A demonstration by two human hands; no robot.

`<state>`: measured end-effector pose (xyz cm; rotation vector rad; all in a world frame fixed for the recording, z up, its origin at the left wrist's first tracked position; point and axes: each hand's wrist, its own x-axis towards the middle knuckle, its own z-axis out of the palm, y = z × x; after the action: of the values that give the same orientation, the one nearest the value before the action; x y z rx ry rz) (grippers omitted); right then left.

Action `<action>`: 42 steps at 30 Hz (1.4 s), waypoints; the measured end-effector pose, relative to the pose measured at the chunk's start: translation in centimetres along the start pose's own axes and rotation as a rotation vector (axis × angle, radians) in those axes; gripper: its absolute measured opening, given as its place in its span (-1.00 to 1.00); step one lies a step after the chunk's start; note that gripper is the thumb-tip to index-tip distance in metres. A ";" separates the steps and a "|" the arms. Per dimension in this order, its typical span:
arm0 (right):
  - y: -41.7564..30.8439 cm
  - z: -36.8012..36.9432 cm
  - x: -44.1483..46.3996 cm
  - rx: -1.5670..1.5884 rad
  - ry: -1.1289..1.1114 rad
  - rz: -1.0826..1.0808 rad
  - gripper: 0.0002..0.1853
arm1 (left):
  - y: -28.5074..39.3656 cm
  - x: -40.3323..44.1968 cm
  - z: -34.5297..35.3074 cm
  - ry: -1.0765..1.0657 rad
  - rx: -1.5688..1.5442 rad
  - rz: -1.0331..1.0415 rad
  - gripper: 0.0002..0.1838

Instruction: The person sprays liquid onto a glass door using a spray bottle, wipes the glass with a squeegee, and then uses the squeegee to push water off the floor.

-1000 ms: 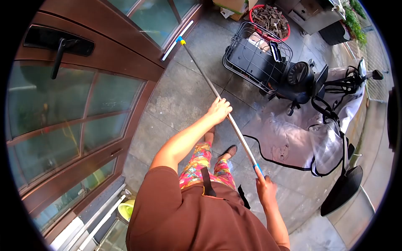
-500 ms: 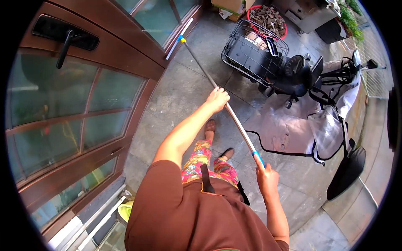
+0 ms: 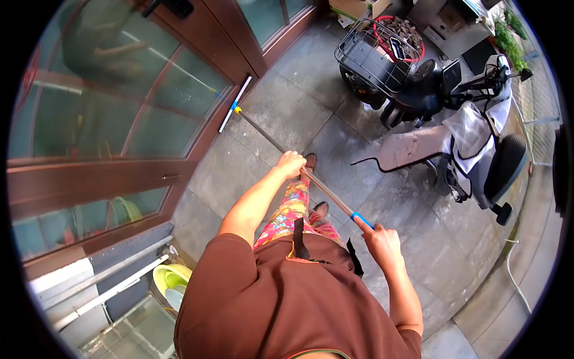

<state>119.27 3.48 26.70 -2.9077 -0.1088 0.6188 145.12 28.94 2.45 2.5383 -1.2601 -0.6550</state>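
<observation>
A long-handled squeegee [image 3: 329,191] slants across the middle of the view. My left hand [image 3: 290,164] is closed around its metal pole about halfway along. Farther back, my right hand [image 3: 381,240] grips the pole by the blue handle end. The squeegee's narrow blade head [image 3: 235,104], with a blue and yellow joint, is at the lower edge of the brown-framed glass door [image 3: 179,102]. Whether the blade touches the frame I cannot tell.
An electric scooter [image 3: 418,90] with a wire basket and a grey cover stands to the right. Behind it are a red tub [image 3: 423,54] of wood scraps and a cardboard box [image 3: 359,7]. Yellow-green basins [image 3: 170,276] sit at lower left. Grey paving tiles [image 3: 341,143] lie underfoot.
The squeegee head has come down and left along the door, and both hands have shifted with it, still gripping the pole. My view has turned, so the scooter appears farther up and right.
</observation>
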 end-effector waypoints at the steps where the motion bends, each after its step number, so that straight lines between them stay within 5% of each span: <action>1: -0.3 -0.1 -1.0 0.017 0.010 -0.001 -0.34 | 0.7 -1.1 0.0 0.036 0.010 -0.003 -0.91; 8: -3.0 -2.5 -10.0 0.152 -0.058 0.081 -0.32 | 7.3 -8.7 -2.0 0.179 -0.111 0.011 -0.94; 12: -5.8 1.5 -8.6 0.200 -0.081 0.064 -0.32 | 4.7 -9.7 0.6 -0.041 -0.012 -0.070 -0.93; 19: -10.6 9.5 -2.4 0.117 -0.054 0.019 -0.35 | -1.6 -10.5 8.8 -0.070 0.105 -0.326 -0.83; 23: -12.1 8.4 -6.7 0.145 -0.089 0.051 -0.33 | 0.1 -13.8 7.0 -0.116 0.122 -0.065 -0.86; 31: -15.6 5.4 -22.0 0.212 0.007 0.142 -0.39 | 8.4 -24.7 0.9 0.141 -0.048 0.243 -0.85; 37: -17.7 2.8 -28.6 0.196 0.123 0.192 -0.44 | 13.7 -28.8 -3.1 0.290 -0.110 0.361 -0.89; 42: -22.3 5.8 -25.1 0.192 0.069 0.233 -0.40 | 8.4 -27.0 0.7 0.213 -0.039 0.296 -0.90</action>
<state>93.16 23.59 35.42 -2.7702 0.2856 0.5295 124.58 45.41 12.90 2.2541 -1.4852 -0.3321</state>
